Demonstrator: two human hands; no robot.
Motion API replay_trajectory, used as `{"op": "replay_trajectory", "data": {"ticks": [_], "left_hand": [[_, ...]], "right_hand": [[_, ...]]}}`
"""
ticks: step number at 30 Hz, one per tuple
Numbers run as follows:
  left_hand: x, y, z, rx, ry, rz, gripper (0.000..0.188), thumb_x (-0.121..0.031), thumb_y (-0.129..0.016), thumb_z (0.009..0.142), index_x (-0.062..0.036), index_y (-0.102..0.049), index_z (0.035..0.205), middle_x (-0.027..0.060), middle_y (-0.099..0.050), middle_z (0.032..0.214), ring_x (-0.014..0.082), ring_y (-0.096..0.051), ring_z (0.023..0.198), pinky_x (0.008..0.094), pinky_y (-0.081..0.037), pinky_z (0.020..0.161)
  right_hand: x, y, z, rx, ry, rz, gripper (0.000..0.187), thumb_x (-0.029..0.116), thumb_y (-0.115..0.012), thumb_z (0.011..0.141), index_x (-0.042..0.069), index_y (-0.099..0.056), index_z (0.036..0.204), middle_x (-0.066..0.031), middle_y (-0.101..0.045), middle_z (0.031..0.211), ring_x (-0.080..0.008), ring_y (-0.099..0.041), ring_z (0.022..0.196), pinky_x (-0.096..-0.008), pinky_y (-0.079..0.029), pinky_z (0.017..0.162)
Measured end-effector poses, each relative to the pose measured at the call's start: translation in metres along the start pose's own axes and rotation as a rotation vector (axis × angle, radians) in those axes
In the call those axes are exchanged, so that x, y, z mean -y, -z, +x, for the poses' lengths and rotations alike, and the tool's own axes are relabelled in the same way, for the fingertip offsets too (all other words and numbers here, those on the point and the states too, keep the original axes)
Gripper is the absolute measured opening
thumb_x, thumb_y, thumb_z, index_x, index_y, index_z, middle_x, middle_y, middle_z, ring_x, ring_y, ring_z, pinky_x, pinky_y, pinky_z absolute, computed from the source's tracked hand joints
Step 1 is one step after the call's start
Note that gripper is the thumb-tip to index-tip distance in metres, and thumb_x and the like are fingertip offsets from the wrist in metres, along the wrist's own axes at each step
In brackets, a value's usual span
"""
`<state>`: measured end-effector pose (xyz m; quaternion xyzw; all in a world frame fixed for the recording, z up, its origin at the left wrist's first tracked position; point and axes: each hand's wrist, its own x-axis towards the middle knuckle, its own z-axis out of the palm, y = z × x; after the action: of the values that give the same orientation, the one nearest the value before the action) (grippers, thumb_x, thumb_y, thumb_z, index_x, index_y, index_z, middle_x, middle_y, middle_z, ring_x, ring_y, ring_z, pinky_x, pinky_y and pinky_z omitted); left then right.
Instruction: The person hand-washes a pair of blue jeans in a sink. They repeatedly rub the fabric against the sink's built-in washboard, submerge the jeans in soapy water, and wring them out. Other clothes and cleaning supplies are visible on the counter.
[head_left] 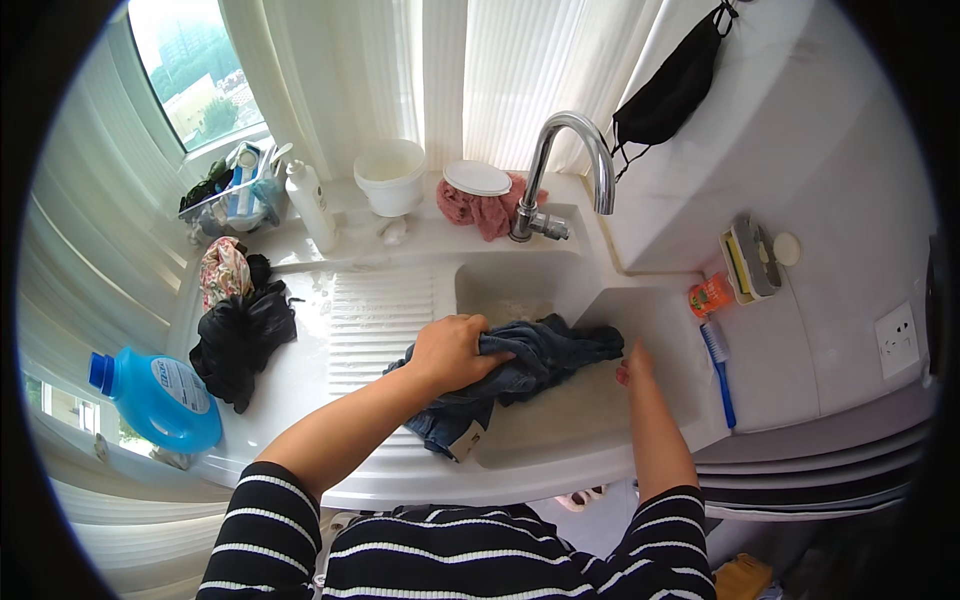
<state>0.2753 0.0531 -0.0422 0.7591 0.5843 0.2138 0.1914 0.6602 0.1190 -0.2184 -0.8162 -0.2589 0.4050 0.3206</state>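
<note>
A pair of wet dark blue jeans [530,360] lies bunched across the white sink basin [560,425] and the edge of its ribbed washboard [382,325]. My left hand [455,352] is closed over the bundle, gripping the denim near its left part. A pale tag [465,441] hangs from the lower fold. At the right end of the jeans is my right hand [634,365], seen edge-on, with thumb and fingers apart. It is close beside the cloth end; whether it touches is hard to tell.
A chrome faucet [562,160] arches over the basin. Left are a blue detergent bottle [165,400] and dark clothes [245,335]. Behind stand a white bucket [390,178], a pump bottle [310,207] and a pink cloth [482,207]. A blue brush [718,370] lies right.
</note>
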Motion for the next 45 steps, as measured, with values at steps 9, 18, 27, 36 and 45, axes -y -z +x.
{"op": "replay_trajectory", "data": {"ticks": [9, 18, 27, 36, 45], "left_hand": [[0.037, -0.046, 0.021, 0.021, 0.702, -0.812, 0.048, -0.042, -0.070, 0.085, 0.0025, -0.069, 0.103, 0.0152, -0.071, 0.088, 0.0274, -0.069, 0.082, 0.0363, -0.054, 0.075], [0.020, -0.037, 0.000, -0.405, 0.729, -1.509, 0.048, -0.037, -0.063, 0.095, 0.0044, -0.060, 0.118, 0.0143, -0.066, 0.106, 0.0211, -0.065, 0.091, 0.0334, -0.054, 0.080], [-0.025, -0.102, -0.033, 0.329, 0.340, -1.009, 0.046, -0.037, -0.065, 0.095, 0.0021, -0.060, 0.119, 0.0091, -0.066, 0.100, 0.0145, -0.059, 0.093, 0.0284, -0.048, 0.083], [0.008, -0.063, -0.021, -0.161, 0.330, -0.656, 0.097, -0.025, -0.091, 0.065, -0.0027, -0.033, 0.139, 0.0238, -0.047, 0.135, 0.0308, -0.050, 0.124, 0.0380, -0.045, 0.099], [0.019, 0.056, -0.008, -0.014, -0.114, -0.843, 0.101, -0.021, -0.096, 0.058, -0.0050, -0.042, 0.141, 0.0083, -0.058, 0.123, 0.0180, -0.054, 0.116, 0.0330, -0.043, 0.102]], "right_hand": [[0.006, -0.075, -0.056, 0.399, 0.480, -0.730, 0.066, 0.037, -0.077, 0.076, 0.009, -0.055, 0.132, -0.0183, -0.061, 0.121, -0.0331, -0.061, 0.109, -0.0397, -0.050, 0.094], [0.042, -0.128, -0.092, 0.577, 0.638, -0.874, 0.049, 0.040, -0.075, 0.078, 0.007, -0.065, 0.113, -0.0205, -0.066, 0.109, -0.0383, -0.062, 0.106, -0.0462, -0.051, 0.088], [0.169, -0.056, -0.109, 0.375, 1.053, -0.351, 0.020, 0.016, -0.066, 0.085, 0.002, -0.060, 0.097, -0.0175, -0.066, 0.092, -0.0377, -0.064, 0.088, -0.0443, -0.049, 0.076], [0.147, -0.078, -0.189, 0.751, 1.673, -0.238, 0.027, -0.008, -0.056, 0.074, 0.007, -0.061, 0.096, -0.0100, -0.058, 0.099, -0.0315, -0.057, 0.098, -0.0388, -0.049, 0.085], [0.186, -0.102, -0.253, 0.758, 1.703, 0.276, 0.034, -0.013, -0.061, 0.070, 0.005, -0.067, 0.097, -0.0095, -0.066, 0.099, -0.0280, -0.064, 0.093, -0.0361, -0.053, 0.080]]}}
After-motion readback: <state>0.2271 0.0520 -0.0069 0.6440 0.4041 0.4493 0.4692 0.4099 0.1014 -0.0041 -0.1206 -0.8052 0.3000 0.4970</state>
